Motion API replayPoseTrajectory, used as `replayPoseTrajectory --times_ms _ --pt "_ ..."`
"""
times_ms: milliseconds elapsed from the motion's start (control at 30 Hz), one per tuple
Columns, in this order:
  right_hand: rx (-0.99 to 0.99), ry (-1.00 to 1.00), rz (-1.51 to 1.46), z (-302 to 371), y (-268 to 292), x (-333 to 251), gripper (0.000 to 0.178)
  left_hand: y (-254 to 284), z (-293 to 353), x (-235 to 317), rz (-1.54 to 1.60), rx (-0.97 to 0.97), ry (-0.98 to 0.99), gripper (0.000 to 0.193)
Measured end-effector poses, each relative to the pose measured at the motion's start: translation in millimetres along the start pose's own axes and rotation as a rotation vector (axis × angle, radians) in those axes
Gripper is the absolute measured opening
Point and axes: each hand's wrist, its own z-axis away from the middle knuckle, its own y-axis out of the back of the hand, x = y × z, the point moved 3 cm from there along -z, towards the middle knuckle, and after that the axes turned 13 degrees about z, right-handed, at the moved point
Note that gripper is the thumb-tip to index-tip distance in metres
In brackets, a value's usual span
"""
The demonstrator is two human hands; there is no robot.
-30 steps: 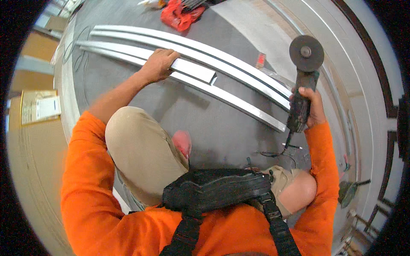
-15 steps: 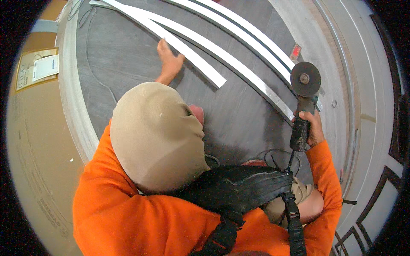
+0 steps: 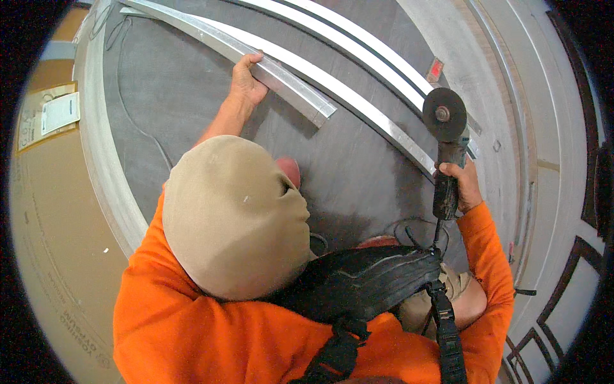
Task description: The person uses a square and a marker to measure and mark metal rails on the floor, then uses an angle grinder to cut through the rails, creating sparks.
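At the upper middle, my left hand (image 3: 248,83) grips the edge of a long silvery metal channel (image 3: 294,86), fingers closed round its side. The channel's cut near end points toward the middle of the floor, and a ridged face of it shows. On the right, my right hand (image 3: 468,182) is wrapped round the body of an angle grinder (image 3: 448,157). Its dark disc (image 3: 444,114) points away from me, and whether it spins I cannot tell. Beside the held channel lies another long white metal channel (image 3: 364,110), whose near end reaches toward the grinder.
More white channels (image 3: 371,51) lie farther off on the grey floor (image 3: 345,173). A red-marked block (image 3: 435,69) sits near their ends. A thin cable (image 3: 131,105) runs along the left. Brown boards (image 3: 64,237) line the left side. My bent knee (image 3: 236,217) rises in front.
My left hand has closed on the metal channel and turned it, so a silvery ridged face shows instead of the smooth white one. The grinder has shifted slightly left in view.
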Motion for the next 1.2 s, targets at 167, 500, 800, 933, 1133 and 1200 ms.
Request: replayPoseTrajectory --times_ms 167,500,800,933,1133,1200 --pt "-0.026 0.019 -0.010 2.6 -2.9 -14.1 0.043 -47.0 17.3 12.2 0.137 0.135 -0.122 0.045" --pt "-0.004 0.174 -0.054 15.7 6.8 -78.3 0.044 -149.1 34.5 73.0 -0.090 -0.022 -0.178 0.046" --pt "0.050 0.333 -0.169 26.4 16.1 -102.7 0.048 -246.1 7.1 113.5 -0.072 0.007 -0.324 0.050" --pt "0.116 0.331 -0.146 28.8 27.4 -106.2 0.045 -252.4 -3.0 52.1 0.272 0.130 -0.276 0.056" --pt "0.106 0.316 -0.125 25.1 26.2 -100.6 0.042 -198.0 -24.7 -22.7 0.409 0.042 -0.181 0.066" --pt "0.098 0.260 -0.109 22.4 23.2 -96.8 0.043 -190.5 -18.6 -39.3 0.416 0.072 -0.139 0.076"
